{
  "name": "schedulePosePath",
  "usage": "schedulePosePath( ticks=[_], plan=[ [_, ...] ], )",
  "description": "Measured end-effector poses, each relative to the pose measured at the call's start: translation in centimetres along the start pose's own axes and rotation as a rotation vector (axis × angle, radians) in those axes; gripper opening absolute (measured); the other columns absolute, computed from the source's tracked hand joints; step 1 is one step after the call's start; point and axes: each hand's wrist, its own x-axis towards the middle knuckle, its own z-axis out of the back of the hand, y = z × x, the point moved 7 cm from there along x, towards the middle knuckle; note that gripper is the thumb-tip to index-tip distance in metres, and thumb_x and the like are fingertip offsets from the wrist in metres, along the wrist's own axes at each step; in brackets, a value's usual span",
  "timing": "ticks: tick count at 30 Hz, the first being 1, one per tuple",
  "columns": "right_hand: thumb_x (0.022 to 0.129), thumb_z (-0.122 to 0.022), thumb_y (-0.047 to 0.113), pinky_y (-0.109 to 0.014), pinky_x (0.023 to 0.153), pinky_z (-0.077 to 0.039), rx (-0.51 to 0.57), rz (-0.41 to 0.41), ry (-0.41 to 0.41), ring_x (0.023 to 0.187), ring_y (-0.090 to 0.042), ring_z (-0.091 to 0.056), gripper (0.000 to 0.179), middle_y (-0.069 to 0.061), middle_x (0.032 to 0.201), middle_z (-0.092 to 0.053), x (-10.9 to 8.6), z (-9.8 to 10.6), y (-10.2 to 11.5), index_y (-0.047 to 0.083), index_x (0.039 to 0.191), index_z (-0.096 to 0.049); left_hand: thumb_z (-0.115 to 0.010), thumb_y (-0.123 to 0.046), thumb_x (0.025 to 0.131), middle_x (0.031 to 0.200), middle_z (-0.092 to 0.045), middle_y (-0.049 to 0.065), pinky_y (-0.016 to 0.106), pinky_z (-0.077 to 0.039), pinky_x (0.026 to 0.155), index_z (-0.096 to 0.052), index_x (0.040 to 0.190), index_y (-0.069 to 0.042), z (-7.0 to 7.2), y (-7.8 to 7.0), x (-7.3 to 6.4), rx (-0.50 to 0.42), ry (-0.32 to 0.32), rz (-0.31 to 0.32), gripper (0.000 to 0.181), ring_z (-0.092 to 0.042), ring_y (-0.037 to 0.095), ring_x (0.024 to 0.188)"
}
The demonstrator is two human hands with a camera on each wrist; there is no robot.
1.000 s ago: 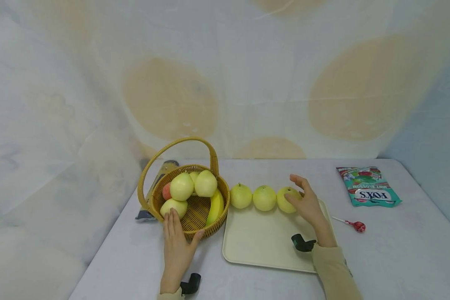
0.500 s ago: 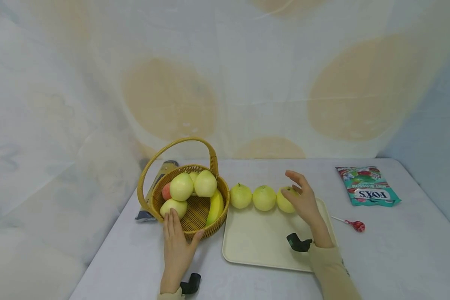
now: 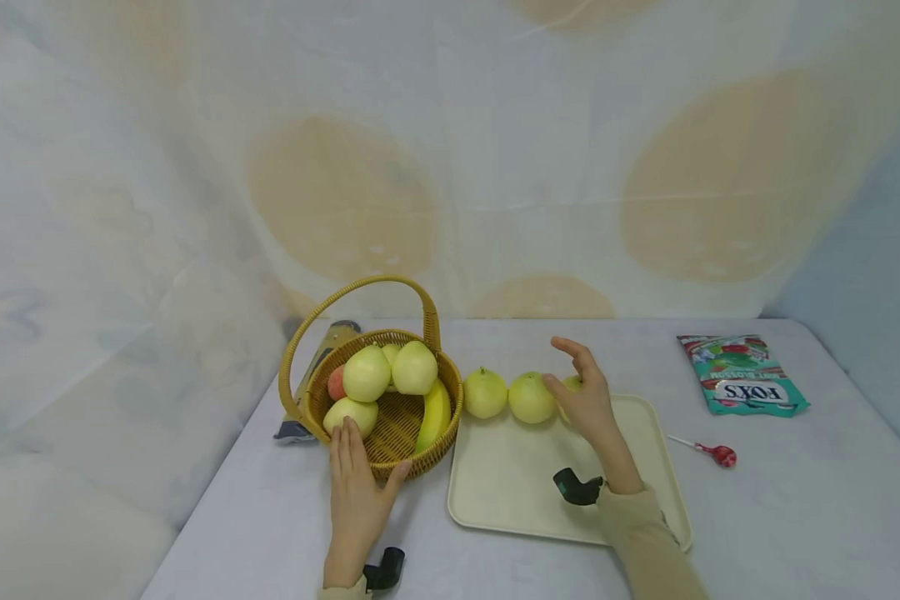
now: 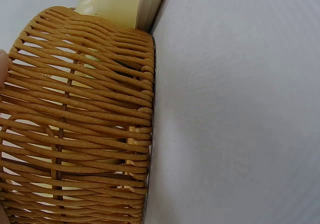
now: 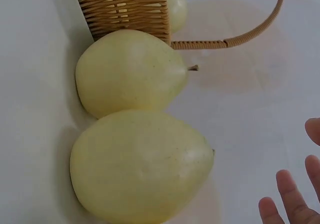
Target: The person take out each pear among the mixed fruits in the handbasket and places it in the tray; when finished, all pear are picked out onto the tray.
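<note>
A wicker basket [image 3: 450, 425] with a tall handle holds several yellow-green pears [image 3: 367, 375], a banana [image 3: 434, 417] and a partly hidden red fruit [image 3: 336, 383]. My left hand [image 3: 358, 500] rests against its front, with straight fingers at the rim and the thumb spread. Close up, the left wrist view shows the basket's woven wall [image 4: 90, 109]. Three more pears stand in a row along the far side of a cream tray [image 3: 510, 483]. Above the rightmost pear [image 3: 572, 383], partly covering it, my right hand [image 3: 588, 408] has its fingers and thumb apart, holding nothing.
Right of the tray lie a red lollipop [image 3: 720, 455] and a teal FOX'S candy bag [image 3: 746, 375]. Behind the basket, a dark blue and tan packet [image 3: 296, 431] is mostly hidden. A patterned cloth [image 3: 525, 167] hangs behind the table.
My right hand has moved left from the rightmost pear's right side, now covering more of it and nearing the middle pear. My left hand stays at the basket, and the fruit has not moved.
</note>
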Motion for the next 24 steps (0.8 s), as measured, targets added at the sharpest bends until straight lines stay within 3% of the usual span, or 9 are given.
schedulePosePath(
  ticks=[11,19,24],
  plan=[
    [0.089,-0.062,-0.004,-0.053,0.111,-0.036,0.158,0.038,0.122,0.137,-0.035,-0.039,0.062,-0.018,0.145,-0.043,0.7,-5.2,1.0,0.006,0.144,-0.037,-0.071,-0.046,0.083,0.159,-0.015,0.028,0.059,-0.021,0.115,-0.006,0.154,0.002,0.0,0.1,0.0,0.001,0.008,0.014,0.108,-0.008,0.041,0.149],
    [0.089,-0.061,-0.005,-0.053,0.107,-0.041,0.234,0.005,0.232,0.133,-0.043,-0.042,0.06,-0.024,0.142,-0.044,0.1,-9.7,1.4,0.003,0.144,-0.036,-0.07,-0.046,0.084,0.159,-0.014,0.028,0.059,-0.019,0.116,-0.005,0.154,0.003,-0.1,0.0,0.0,-0.011,0.024,0.013,0.107,-0.007,0.042,0.149],
    [0.09,-0.061,-0.003,-0.049,0.106,-0.043,0.284,-0.034,0.282,0.133,-0.041,-0.043,0.06,-0.024,0.142,-0.044,-0.2,-11.6,1.4,0.004,0.144,-0.036,-0.071,-0.045,0.084,0.159,-0.014,0.029,0.06,-0.02,0.115,-0.007,0.154,0.005,0.0,-0.1,-0.1,-0.011,0.014,0.003,0.107,-0.007,0.042,0.149]
  ],
)
